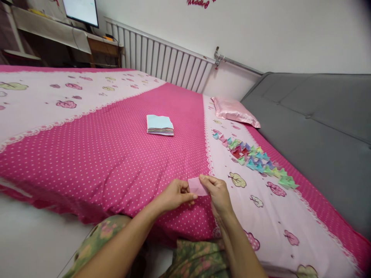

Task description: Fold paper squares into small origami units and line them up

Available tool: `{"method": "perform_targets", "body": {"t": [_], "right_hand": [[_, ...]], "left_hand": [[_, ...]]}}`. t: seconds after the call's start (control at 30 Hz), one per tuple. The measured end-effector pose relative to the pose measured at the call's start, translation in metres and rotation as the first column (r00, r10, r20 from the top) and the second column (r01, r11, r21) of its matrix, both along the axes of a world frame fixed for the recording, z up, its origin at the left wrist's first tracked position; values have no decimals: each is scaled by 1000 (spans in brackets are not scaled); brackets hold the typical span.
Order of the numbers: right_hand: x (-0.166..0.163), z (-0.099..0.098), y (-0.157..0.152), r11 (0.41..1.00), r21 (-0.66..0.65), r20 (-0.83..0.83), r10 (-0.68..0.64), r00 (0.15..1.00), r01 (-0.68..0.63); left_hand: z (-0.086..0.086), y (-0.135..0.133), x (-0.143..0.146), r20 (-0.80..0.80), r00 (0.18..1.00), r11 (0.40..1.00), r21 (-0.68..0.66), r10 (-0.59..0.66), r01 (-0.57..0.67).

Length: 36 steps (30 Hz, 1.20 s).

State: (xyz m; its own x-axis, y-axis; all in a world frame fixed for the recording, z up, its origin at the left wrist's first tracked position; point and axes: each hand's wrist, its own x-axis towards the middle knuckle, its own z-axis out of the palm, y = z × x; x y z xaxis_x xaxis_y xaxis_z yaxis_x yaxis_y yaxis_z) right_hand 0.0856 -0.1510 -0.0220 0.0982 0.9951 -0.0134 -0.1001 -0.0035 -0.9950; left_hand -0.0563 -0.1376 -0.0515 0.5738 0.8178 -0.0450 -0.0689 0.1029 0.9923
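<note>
A small pink sheet of paper (197, 187) is held between my two hands above the near edge of the bed. My left hand (180, 194) pinches its left side between thumb and fingers. At the upper right edge, my right hand (216, 190) grips the same paper, thumb on top. A faint crease or layered part shows on the paper's face. Farther off on the bed lies a stack of square paper sheets (160, 125) with a light blue one on top. Many small folded paper pieces (257, 159) in several colours stand in rows to the right.
A pink polka-dot bedspread (121, 146) with printed side panels covers the bed. A pink satin pillow (234, 111) rests near the grey headboard (313, 116) at the right. Behind the bed are a white radiator (162, 54) and a desk with a monitor (81, 11).
</note>
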Motion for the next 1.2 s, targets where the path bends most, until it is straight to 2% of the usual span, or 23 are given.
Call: {"method": "perform_targets", "body": {"t": [0.1, 0.3, 0.5, 0.63, 0.77, 0.83, 0.93, 1.2], "right_hand": [[1, 0, -1, 999, 29, 66, 13, 998, -15], [0, -1, -1, 996, 67, 224, 42, 974, -58], [-1, 0, 0, 974, 166, 359, 88, 929, -157], [-1, 1, 0, 974, 127, 347, 133, 928, -187], [-2, -1, 0, 984, 96, 223, 125, 967, -149], [-3, -2, 0, 988, 97, 161, 107, 981, -123], [-2, -2, 1, 991, 92, 139, 78, 987, -92], [-1, -4, -1, 989, 132, 223, 38, 974, -69]], "left_hand": [[2, -1, 1, 23, 998, 998, 3, 59, -60], [12, -3, 1, 48, 980, 979, -84, 191, -187], [10, 0, 0, -7, 985, 985, 12, 170, -170], [11, -1, -1, -13, 974, 974, 21, 226, -226], [14, -2, -2, 17, 932, 932, -40, 362, -361], [16, -2, -3, 39, 921, 920, -70, 388, -385], [15, -1, -4, 41, 925, 924, -77, 377, -373], [12, -1, -5, -42, 959, 959, -22, 281, -282]]}}
